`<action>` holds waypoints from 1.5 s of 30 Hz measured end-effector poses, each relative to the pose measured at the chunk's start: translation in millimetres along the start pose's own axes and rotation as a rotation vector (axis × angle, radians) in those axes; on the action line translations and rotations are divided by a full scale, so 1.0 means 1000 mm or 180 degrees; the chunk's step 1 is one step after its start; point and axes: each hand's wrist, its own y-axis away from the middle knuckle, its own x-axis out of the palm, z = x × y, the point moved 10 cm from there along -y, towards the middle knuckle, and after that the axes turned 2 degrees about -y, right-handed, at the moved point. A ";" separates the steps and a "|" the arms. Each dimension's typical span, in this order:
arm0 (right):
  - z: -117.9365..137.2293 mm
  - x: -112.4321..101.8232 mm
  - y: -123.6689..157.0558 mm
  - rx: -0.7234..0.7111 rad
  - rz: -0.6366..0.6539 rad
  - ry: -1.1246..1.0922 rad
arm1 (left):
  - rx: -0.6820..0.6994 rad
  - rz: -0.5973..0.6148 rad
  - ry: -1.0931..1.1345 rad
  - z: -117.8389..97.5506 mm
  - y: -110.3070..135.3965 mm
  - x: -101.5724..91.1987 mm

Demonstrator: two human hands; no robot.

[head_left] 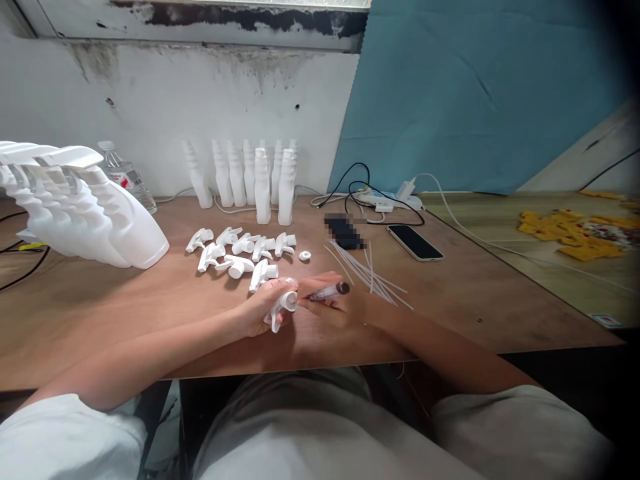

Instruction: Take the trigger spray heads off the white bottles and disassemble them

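Over the front of the table, my left hand [267, 308] is closed around a white spray trigger [286, 303], whose round collar faces me. Right beside it, my right hand [333, 301] grips a pen-like tool [327, 291] with a pale, patterned barrel and a dark brown end. Fingers hide the tool's other end, so I cannot tell whether it touches the trigger. Several loose white spray triggers [236, 265] lie just beyond my left hand. A small white cap [305, 255] sits to their right. Thin white tubes [367, 270] are spread beyond my right hand.
Several white bottles [286, 187] stand along the wall. At left, spray bottles with triggers fitted [115, 220] lean in a row before a clear water bottle [127, 175]. A phone [415, 242], a partly blurred dark object [345, 230] and cables [380, 200] occupy the right.
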 end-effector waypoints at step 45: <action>-0.003 -0.006 0.011 0.0089 -0.1033 0.0003 | -0.0376 0.0166 0.1031 0.004 0.000 0.002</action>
